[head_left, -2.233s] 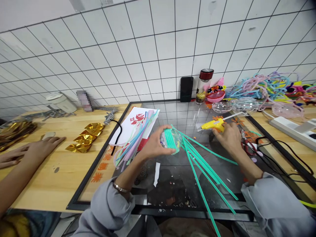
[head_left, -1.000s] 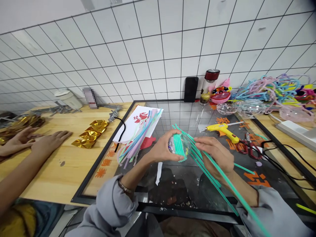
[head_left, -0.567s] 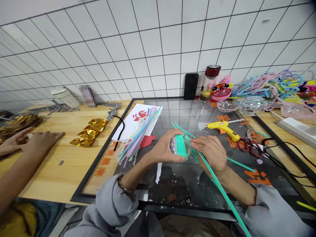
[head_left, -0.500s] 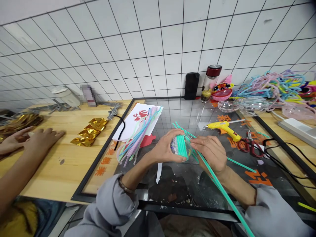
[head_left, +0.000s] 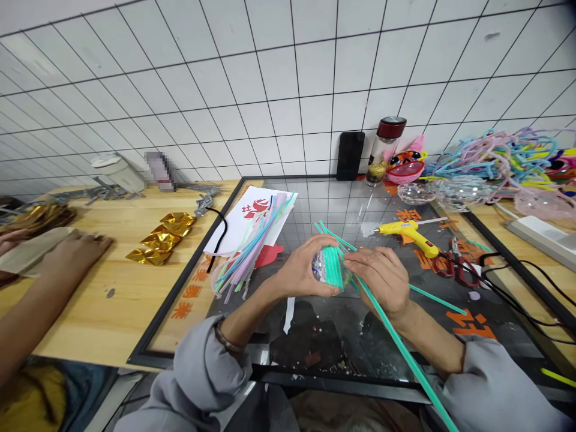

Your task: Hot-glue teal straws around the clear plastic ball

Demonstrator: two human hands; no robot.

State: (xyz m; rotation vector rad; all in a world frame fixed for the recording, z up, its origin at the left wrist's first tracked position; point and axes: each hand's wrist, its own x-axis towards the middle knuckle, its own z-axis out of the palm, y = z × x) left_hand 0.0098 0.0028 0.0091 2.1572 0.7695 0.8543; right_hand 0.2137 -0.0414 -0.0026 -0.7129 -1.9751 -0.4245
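My left hand (head_left: 302, 268) is wrapped round a clear faceted ball (head_left: 318, 267), its fingers above and thumb below. Rows of green pipe cleaner (head_left: 333, 268) cover the ball's middle band, side by side. With its fingertips pressed together at the ball's right side, my right hand (head_left: 381, 277) pinches a green pipe cleaner (head_left: 400, 341). The long end trails down past my right wrist to the lower edge of view. More green pipe cleaners (head_left: 437, 298) lie on the dark glass board beneath my hands.
Pastel pipe cleaners (head_left: 252, 249) rest across white paper (head_left: 243, 207) to the left. On the right lie a yellow glue gun (head_left: 411, 233), red-handled scissors (head_left: 459, 267) and cables. A glass bottle (head_left: 382, 156) and phone (head_left: 350, 156) stand behind. At far left, a co-worker's hand (head_left: 74, 258) rests near gold foil.
My right hand has shifted slightly left, drawing the green pipe cleaner closer against the ball. My left hand stays nearly still. A beige sheet now shows by the co-worker's hands.
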